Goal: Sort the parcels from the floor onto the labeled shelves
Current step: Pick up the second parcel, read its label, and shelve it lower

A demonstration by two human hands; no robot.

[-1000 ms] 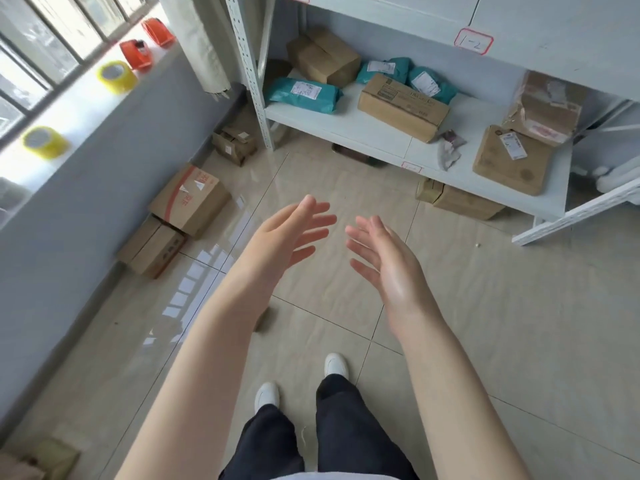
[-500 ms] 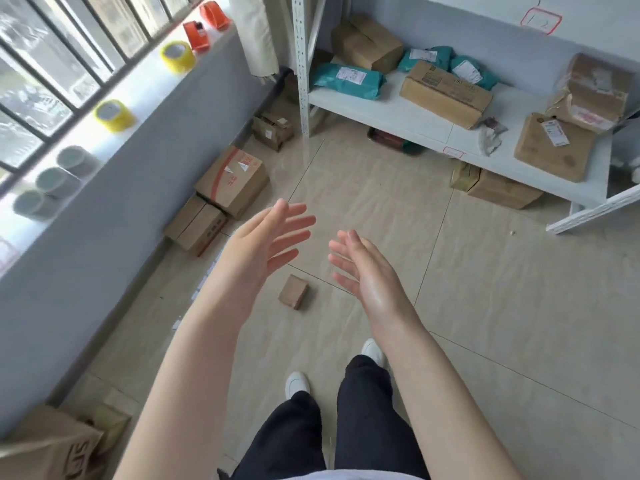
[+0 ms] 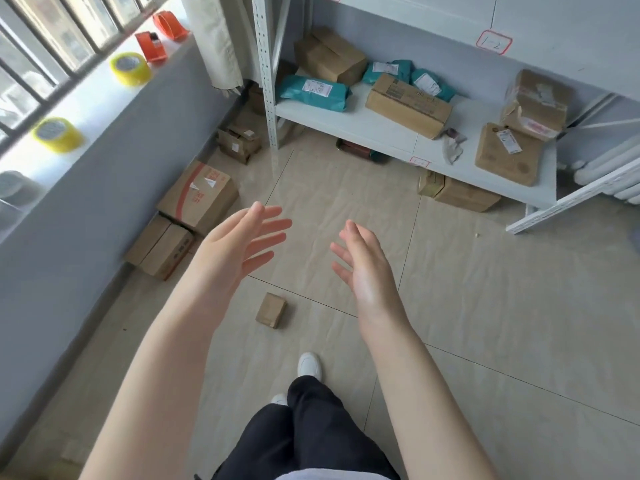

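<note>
My left hand and my right hand are held out in front of me, palms facing each other, fingers apart, both holding nothing. A small brown parcel lies on the tiled floor below and between them, just ahead of my feet. Along the left wall sit a red-marked cardboard box, a plain one next to it and a torn one. The white shelf ahead carries teal bags and brown boxes; a red-framed label marks the board above.
Tape rolls and orange dispensers line the windowsill on the left. Another flat box lies on the floor under the shelf's edge. A white radiator stands at the far right. Beige tiled floor spreads to the right.
The view has swung and stepped back, so the small parcel once hidden by my left arm now shows between my hands. Both hands stay open and have spread slightly apart.
</note>
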